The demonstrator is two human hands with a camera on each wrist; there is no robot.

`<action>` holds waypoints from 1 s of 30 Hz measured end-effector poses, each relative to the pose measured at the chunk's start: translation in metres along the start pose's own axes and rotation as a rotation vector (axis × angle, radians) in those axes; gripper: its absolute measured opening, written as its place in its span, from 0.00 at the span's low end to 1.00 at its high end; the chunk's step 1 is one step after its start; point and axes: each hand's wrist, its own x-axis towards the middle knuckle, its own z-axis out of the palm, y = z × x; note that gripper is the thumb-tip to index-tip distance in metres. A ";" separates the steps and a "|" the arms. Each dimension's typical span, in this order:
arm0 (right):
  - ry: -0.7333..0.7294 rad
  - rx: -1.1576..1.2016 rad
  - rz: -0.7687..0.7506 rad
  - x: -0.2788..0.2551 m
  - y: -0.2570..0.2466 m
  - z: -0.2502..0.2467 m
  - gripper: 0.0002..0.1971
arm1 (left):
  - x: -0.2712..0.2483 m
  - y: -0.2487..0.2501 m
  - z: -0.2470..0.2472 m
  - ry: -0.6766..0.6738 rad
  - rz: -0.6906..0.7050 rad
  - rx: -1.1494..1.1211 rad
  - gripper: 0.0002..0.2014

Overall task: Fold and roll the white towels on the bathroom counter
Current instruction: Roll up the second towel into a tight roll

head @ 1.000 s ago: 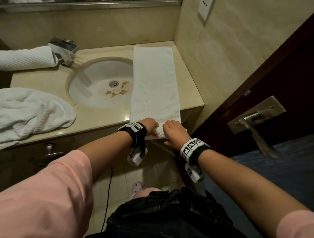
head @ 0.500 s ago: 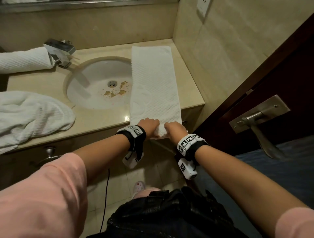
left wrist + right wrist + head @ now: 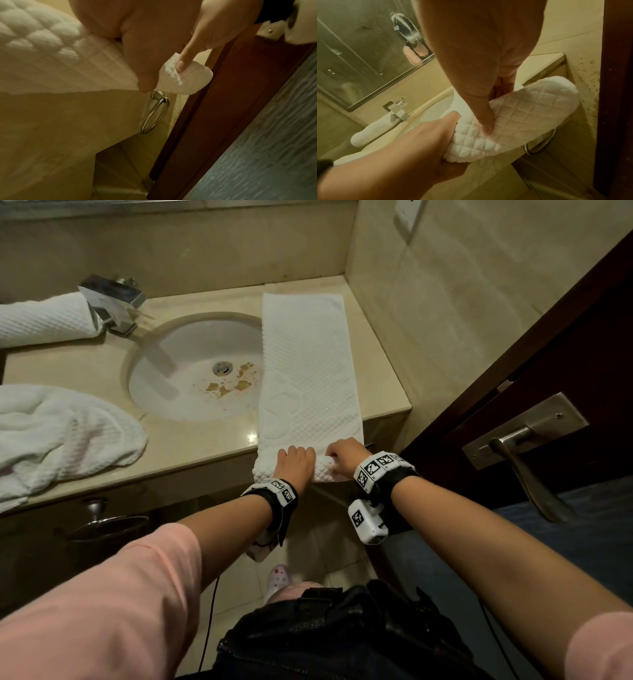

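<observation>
A white quilted towel [image 3: 308, 371], folded into a long strip, lies on the beige counter [image 3: 191, 440] right of the sink, its near end curled into a small roll [image 3: 513, 124] over the counter's front edge. My left hand [image 3: 296, 462] grips the roll's left part, fingers curled over it. My right hand [image 3: 346, 455] grips its right part, thumb [image 3: 485, 121] pressed into the cloth. In the left wrist view the roll's end [image 3: 185, 79] shows beyond my left thumb, with a finger of my right hand on it. A finished rolled towel [image 3: 44, 318] lies at the back left.
A crumpled white towel [image 3: 61, 433] lies on the counter's left. The sink [image 3: 191, 371] holds brown specks near the drain; the chrome faucet [image 3: 113, 302] stands behind it. A dark wooden door with a lever handle [image 3: 524, 460] is close on the right. A towel ring [image 3: 154, 115] hangs below.
Both hands have moved forward a little and turned the towel's near end over into a thicker roll. The rest of the strip has stayed flat.
</observation>
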 end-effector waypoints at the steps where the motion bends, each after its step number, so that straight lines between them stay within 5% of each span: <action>1: -0.005 -0.032 -0.012 0.000 -0.002 0.002 0.19 | 0.002 -0.001 -0.001 -0.024 -0.007 -0.004 0.13; 7: 0.124 -0.174 -0.040 -0.011 -0.007 0.033 0.35 | 0.012 -0.007 -0.007 -0.152 -0.048 -0.115 0.15; 11: 0.208 -0.225 -0.038 -0.007 -0.011 0.029 0.18 | 0.014 -0.011 -0.013 -0.197 -0.017 -0.124 0.19; 16: 0.073 -0.232 -0.003 -0.001 -0.013 0.021 0.11 | 0.013 -0.012 -0.013 -0.116 0.066 -0.020 0.14; 24: 0.058 -0.024 0.037 0.002 -0.014 -0.001 0.22 | 0.014 -0.018 -0.031 -0.063 0.106 -0.130 0.15; 30: 0.176 -0.162 -0.010 0.007 -0.016 0.003 0.14 | 0.022 -0.028 -0.041 -0.169 0.049 -0.354 0.18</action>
